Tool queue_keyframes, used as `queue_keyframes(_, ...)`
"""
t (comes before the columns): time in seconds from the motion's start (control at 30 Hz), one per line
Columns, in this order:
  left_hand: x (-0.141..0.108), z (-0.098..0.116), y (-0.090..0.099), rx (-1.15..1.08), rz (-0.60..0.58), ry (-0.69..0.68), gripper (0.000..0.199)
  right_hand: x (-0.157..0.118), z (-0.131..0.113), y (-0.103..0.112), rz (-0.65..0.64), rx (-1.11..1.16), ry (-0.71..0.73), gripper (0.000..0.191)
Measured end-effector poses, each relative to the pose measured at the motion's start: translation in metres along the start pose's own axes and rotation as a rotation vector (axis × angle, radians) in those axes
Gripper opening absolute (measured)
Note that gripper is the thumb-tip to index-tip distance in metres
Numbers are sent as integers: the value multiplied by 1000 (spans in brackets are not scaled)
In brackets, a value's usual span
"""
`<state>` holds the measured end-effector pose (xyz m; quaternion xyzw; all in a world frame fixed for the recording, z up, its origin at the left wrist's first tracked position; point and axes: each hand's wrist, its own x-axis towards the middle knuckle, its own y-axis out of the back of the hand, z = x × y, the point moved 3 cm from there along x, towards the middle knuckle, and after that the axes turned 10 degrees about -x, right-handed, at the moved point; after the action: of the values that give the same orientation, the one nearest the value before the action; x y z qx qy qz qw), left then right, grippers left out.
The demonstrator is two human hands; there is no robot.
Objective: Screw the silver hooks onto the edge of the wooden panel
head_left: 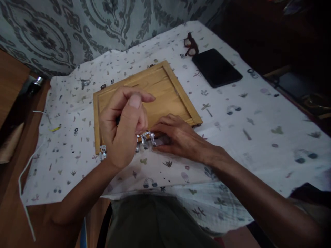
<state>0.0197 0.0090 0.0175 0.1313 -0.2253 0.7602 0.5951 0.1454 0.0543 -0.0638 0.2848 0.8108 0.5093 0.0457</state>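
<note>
While the wooden panel (169, 91) lies on the patterned cloth (232, 120) that covers the counter, the work in hand appears to be close handling of the metal clips (144, 142) along its near edge. The left hand (124, 127) is raised over the panel's near left part, fingers curled in and thumb laid against them; something dark shows beneath, but I cannot tell whether the hand grips it. The right hand (181, 139) is at the near edge, its thumb and fingers spread around the rightmost clip of the central group; whether they pinch it is unclear. Another clip (102, 151) is at the near left corner. From here, any move on the clips calls for a steady panel, the right hand bracing the edge, and the left fingers placed precisely.
</note>
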Motion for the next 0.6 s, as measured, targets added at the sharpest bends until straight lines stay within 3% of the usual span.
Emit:
queue_keyframes(0.57, -2, -6, -2, -33, -4, 45, 21, 2, -4, 4, -61, -5, -44, 34)
queue_keyframes(0.6, -1, -6, -1, -14, -61, 71, 23, 2, -3, 3, -55, -6, -39, 34)
